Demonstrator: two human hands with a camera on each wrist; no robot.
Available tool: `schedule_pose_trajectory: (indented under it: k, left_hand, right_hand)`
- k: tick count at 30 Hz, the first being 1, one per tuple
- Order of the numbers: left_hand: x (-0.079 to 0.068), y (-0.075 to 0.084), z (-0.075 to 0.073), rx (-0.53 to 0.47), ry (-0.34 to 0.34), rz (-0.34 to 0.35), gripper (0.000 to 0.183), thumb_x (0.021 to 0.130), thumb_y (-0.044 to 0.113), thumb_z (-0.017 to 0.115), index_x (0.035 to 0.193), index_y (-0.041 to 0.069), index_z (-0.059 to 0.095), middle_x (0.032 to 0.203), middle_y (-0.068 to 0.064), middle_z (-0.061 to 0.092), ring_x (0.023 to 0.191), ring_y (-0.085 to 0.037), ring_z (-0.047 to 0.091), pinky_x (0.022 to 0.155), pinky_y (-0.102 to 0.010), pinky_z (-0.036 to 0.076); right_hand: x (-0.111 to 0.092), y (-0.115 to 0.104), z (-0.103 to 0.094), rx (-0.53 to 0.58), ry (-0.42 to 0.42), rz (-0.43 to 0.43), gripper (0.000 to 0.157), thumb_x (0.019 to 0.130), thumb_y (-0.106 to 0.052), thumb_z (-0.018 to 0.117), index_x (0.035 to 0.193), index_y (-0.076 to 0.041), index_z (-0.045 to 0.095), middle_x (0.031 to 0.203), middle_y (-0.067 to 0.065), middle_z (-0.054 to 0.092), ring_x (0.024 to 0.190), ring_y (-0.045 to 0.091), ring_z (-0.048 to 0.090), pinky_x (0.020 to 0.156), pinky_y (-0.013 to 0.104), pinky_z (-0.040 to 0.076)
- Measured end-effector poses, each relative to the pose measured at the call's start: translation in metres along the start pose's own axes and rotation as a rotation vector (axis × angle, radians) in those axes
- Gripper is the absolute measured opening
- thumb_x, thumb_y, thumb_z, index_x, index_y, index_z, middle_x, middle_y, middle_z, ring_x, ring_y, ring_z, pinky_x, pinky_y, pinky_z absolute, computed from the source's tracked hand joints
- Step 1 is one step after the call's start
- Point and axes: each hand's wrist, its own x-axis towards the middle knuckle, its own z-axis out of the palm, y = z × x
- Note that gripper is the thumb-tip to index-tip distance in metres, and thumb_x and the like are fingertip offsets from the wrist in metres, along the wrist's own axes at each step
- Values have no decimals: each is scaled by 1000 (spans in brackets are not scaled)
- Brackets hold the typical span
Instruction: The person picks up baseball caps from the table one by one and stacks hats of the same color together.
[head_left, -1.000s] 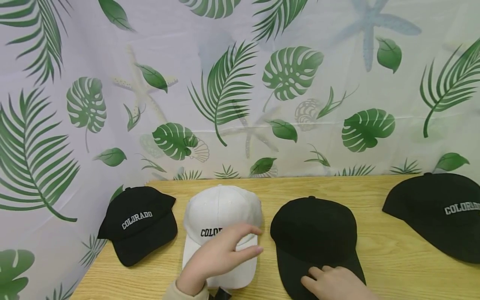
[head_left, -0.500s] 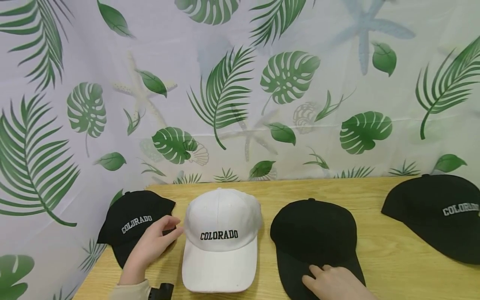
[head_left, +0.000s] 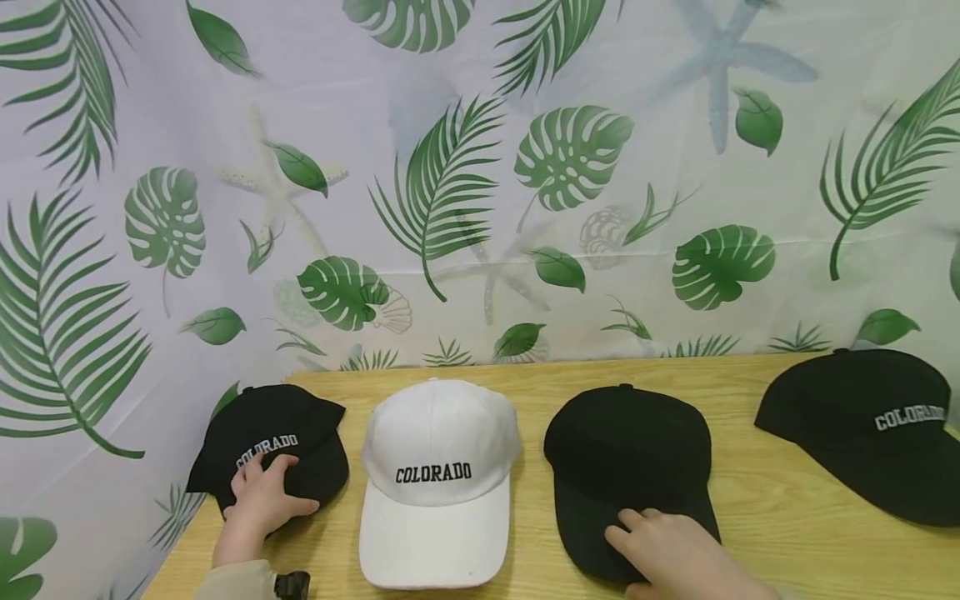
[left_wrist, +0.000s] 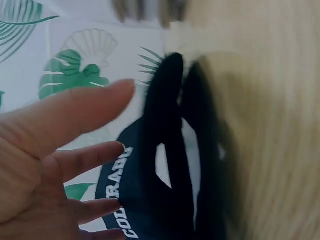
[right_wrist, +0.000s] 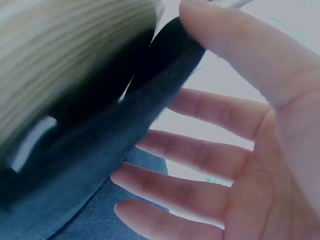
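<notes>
From the head camera, four caps sit in a row on a wooden desk (head_left: 787, 542). The left hand (head_left: 262, 500) is over the front of the leftmost black cap (head_left: 322, 471), whose brim points toward the person and slightly right. The right hand (head_left: 675, 550) is at the brim of the unlettered black cap (head_left: 626, 442); this cap's long axis runs from the crown, away from the person, to the brim, nearest the fingers. Between these two, the white cap (head_left: 442, 533) stands apart from both hands. A far-right black cap (head_left: 847, 433) rests well away. Strips of wood grain separate the caps, and leaf-printed cloth (head_left: 450, 333) hangs behind and at the left. In the left wrist view, the fingers are spread and released, their tips by the lettering; contact is unclear. In the right wrist view, the brim appears pinched, thumb at its edge, long fingers across its other face.
</notes>
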Motion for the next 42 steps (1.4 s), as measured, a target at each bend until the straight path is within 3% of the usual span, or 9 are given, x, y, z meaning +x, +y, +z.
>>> schedule_pose_trajectory:
  k: [3,8,12,17,20,24,30,36,42]
  left_hand:
    - [2,-8,5,29,-9,-19,81,62,23,79,128,2,37,132,-34,1,118,-54,-4,77,-74,11]
    - [7,-13,12,90,1,10,92,56,19,83,132,3,32,133,-35,-3,117,-55,-6,75,-76,9]
    - [9,-10,13,168,59,30,79,63,16,77,129,-1,36,131,-38,6,116,-56,5,76,-75,13]
    - [7,-3,10,236,118,59,55,75,16,67,120,-6,45,122,-38,29,110,-54,26,75,-69,27]
    - [6,1,8,265,227,117,40,80,12,61,112,-9,51,112,-34,44,102,-50,41,71,-62,36]
    - [3,4,7,290,452,200,24,82,2,55,102,-10,57,99,-28,56,86,-43,54,64,-53,43]
    - [-1,7,4,243,665,259,20,81,-5,56,100,-8,61,105,-25,57,87,-41,55,67,-50,44]
    - [-5,12,0,166,895,393,26,72,-17,55,96,-9,62,103,-25,58,85,-41,56,69,-49,44]
    - [-14,27,-7,106,1062,530,31,68,-23,53,95,-10,61,102,-23,59,87,-37,56,76,-47,42]
  right_hand:
    - [1,0,0,17,2,-3,33,66,-35,74,85,-15,56,78,0,52,60,14,48,50,28,40]
    - [1,-2,-5,28,47,-12,29,69,-33,73,84,-15,56,72,-5,47,55,8,42,48,25,37]
    - [0,-5,-10,12,135,-33,25,71,-31,72,81,-15,55,69,-7,45,53,6,41,46,23,36]
    - [-1,-8,-16,-25,261,-49,25,71,-29,72,79,-16,53,68,-9,42,53,5,39,45,21,34]
    - [-1,-9,-19,-70,343,-65,26,69,-27,74,80,-15,53,66,-9,40,52,5,38,44,20,32]
    - [-2,-11,-24,-110,422,-80,30,66,-25,76,83,-14,54,66,-9,41,52,5,38,44,19,32]
    - [-3,-11,-28,-100,453,-78,31,64,-24,77,84,-13,55,66,-9,42,52,4,39,44,19,32]
    - [-5,-11,-29,-90,456,-74,31,64,-23,77,84,-13,56,67,-9,43,52,3,38,44,18,33]
    - [-5,-10,-29,-106,496,-83,32,63,-23,78,84,-13,57,67,-9,44,51,3,38,43,18,33]
